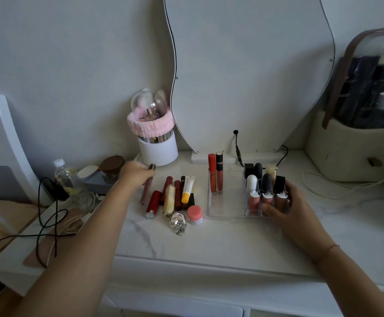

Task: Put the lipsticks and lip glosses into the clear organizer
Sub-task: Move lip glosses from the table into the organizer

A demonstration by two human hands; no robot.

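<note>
left hand (134, 173) blurred, hiding gloss tube's (147, 188) middle, forearms cut off

Both my forearms are bare, no sleeves reaching into view. Round my right wrist sits a thin red string bracelet (330, 247). I can see no rings on my fingers (269, 208).

A home dressing table: wavy mirror (243, 72), white marble-look top (209, 239), brush holder (157, 147), scattered lipsticks (175, 195).
</note>
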